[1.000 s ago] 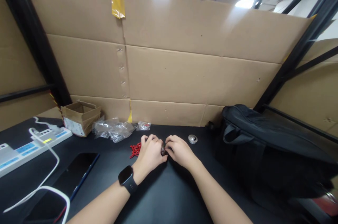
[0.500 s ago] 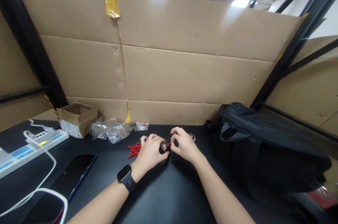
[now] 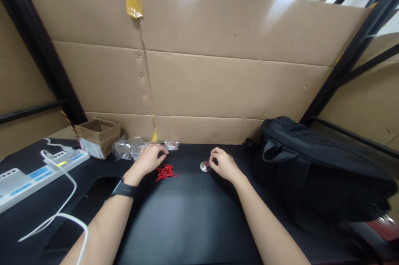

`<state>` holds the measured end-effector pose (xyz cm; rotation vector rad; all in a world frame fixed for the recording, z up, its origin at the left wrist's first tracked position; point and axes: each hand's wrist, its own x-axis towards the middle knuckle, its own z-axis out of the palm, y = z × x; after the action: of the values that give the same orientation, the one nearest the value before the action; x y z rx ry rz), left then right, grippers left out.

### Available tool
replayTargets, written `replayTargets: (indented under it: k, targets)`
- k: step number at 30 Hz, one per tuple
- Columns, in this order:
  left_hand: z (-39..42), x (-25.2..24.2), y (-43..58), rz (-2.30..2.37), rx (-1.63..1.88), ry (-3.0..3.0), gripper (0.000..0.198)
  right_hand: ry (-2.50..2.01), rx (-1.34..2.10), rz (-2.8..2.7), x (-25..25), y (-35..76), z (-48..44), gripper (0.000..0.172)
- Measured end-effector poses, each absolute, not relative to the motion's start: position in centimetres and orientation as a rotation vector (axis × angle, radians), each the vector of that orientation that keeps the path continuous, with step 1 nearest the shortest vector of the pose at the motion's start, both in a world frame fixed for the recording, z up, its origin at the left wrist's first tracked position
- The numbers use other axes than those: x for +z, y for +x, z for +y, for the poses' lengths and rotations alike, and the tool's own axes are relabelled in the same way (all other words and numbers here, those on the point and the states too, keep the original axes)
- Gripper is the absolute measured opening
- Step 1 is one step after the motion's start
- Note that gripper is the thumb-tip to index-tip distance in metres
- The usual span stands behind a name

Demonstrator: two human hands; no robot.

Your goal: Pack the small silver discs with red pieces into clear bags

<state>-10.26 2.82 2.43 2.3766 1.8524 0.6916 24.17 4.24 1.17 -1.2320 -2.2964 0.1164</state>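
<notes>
Your right hand (image 3: 222,164) pinches the small metal disc (image 3: 204,167) at its edge. The disc sits on the tabletop (image 3: 187,215), mid-rear, with a red bit on it. Your left hand (image 3: 149,158) lies palm down, fingers loosely curled, just behind the red pieces (image 3: 165,172) and beside the clear bags (image 3: 127,148); grasp not discernible. Black bag (image 3: 311,165) lies to the right.

Bright overhead glare, perhaps warped edges.
</notes>
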Motion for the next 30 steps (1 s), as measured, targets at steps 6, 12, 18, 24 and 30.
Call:
replayTargets:
  k: [6, 12, 18, 24, 30]
  targets:
    - [2.5, 2.2, -10.6, 1.529, 0.499, 2.435, 0.018, -1.571, 0.095, -2.271, 1.6, 27.8, 5.5, 0.04]
    - [2.5, 1.5, -9.4, 1.517, 0.448, 2.493, 0.012, -1.742, 0.166, -2.265, 0.9, 30.4, 6.6, 0.043]
    - [2.6, 1.6, -9.0, 1.392, 0.46, 2.538, 0.008, -1.633, 0.225, -2.251, 0.2, 31.0, 7.3, 0.036]
    - [2.2, 2.1, -8.6, 1.431, 0.514, 2.546, 0.011, -1.557, 0.245, -2.212, 0.2, 31.4, 7.4, 0.037]
    - [1.4, 3.5, -7.3, 1.371, 0.834, 2.452, 0.013, -1.16, 0.411, -2.031, 2.0, 28.3, 6.0, 0.033]
